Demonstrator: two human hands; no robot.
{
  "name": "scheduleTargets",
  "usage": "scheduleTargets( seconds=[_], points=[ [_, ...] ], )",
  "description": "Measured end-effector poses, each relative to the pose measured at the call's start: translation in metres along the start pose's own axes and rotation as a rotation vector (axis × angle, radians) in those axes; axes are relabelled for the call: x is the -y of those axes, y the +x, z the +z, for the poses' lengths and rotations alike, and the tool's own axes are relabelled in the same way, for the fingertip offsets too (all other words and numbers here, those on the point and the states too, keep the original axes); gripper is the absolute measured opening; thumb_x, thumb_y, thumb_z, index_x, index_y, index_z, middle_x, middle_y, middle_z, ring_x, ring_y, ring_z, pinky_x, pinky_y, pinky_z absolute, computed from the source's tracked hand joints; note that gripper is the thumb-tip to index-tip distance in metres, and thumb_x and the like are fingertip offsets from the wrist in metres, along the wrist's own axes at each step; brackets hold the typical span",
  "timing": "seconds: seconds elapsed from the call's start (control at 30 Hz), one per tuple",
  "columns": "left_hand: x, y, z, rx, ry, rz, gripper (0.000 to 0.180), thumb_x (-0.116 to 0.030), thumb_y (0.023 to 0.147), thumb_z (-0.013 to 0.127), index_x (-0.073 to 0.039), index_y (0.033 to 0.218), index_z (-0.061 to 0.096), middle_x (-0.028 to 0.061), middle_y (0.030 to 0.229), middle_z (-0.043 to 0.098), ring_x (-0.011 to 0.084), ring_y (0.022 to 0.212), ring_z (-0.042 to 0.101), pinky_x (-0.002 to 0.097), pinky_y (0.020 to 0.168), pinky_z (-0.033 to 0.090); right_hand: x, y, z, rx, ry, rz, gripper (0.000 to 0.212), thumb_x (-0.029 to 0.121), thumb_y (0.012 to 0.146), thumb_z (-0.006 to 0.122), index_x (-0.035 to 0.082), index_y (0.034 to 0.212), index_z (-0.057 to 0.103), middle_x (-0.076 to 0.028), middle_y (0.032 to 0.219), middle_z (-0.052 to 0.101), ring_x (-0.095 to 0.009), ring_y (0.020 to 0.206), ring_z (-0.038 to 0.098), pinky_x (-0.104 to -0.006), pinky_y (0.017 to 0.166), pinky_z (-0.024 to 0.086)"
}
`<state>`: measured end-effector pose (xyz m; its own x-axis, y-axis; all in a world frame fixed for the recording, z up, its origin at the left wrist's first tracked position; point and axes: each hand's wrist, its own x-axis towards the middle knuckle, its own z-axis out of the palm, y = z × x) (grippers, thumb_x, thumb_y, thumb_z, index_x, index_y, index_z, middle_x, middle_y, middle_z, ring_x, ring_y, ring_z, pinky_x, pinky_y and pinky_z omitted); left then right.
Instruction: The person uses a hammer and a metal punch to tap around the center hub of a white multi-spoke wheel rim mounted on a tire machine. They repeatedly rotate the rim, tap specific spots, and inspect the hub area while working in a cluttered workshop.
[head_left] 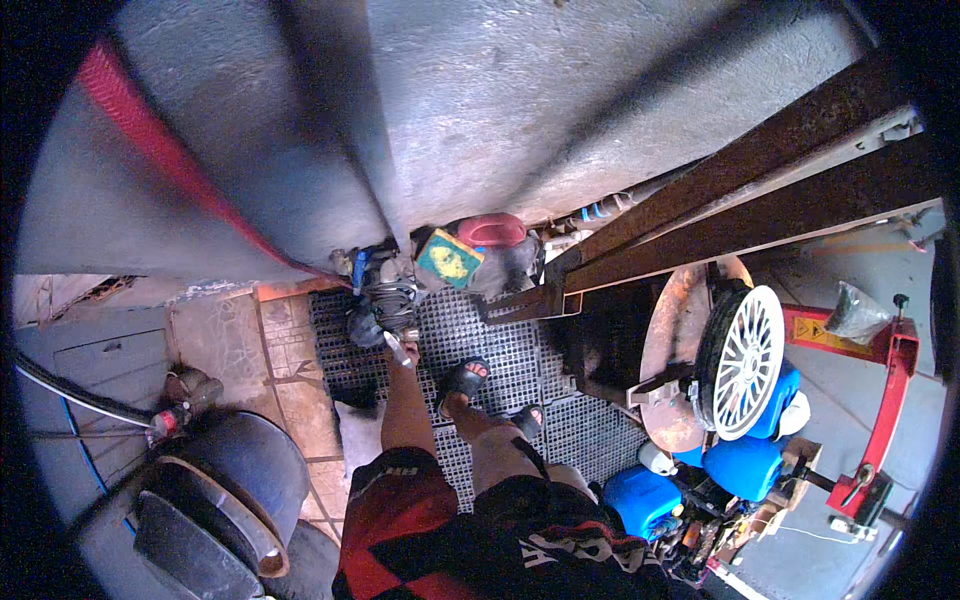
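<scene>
My left arm reaches forward over the black grid mat, bare below a red and black sleeve. At its end my left hand (408, 352) appears closed around a pale grey, elongated object (396, 347) too small to identify. Just beyond are a coiled dark cable or hose (392, 296) and a dark rounded item (363, 327), at the foot of the grey wall. Right of the coil, a green and yellow package (449, 258) leans by a red oval basin (491, 230). I cannot see my right hand.
My sandalled feet stand on the grid mat (445, 325). Large dark tubs (240, 465) are at left. Rusty beams (700, 215) slope across the right, above a white spoked wheel (747, 362) on a machine with a red arm (888, 400). Blue containers (642, 500) sit below it.
</scene>
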<state>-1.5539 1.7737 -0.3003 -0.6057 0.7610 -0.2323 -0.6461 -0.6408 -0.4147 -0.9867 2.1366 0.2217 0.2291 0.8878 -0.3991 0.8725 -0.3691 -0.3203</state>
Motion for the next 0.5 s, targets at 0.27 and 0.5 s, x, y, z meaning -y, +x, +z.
scheduleTargets(
  seconds=[0.27,0.5],
  points=[
    [0.014,-0.004,0.013,-0.276,0.375,0.215,0.048,-0.058,0.085,0.057,-0.014,0.101,0.063,0.0041,0.082,0.064,0.0183,0.058,0.057,0.0325,0.051,0.048,-0.1,-0.082,-0.003,0.02,-0.063,0.188,0.071,0.01,0.071,0.077,0.004,0.129,0.035,-0.012,0.095,0.062,-0.023,0.083,0.062,-0.0423,0.068,0.053],
    [0.032,0.005,0.079,-0.857,0.98,0.267,0.036,-0.048,0.093,0.055,-0.013,0.099,0.063,0.0012,0.07,0.061,0.0152,0.048,0.052,0.0303,0.038,0.039,-0.171,-0.152,0.025,0.059,-0.005,0.326,0.071,0.012,0.071,0.078,0.006,0.128,0.036,-0.012,0.094,0.062,-0.024,0.084,0.062,-0.0433,0.068,0.053]
  ],
)
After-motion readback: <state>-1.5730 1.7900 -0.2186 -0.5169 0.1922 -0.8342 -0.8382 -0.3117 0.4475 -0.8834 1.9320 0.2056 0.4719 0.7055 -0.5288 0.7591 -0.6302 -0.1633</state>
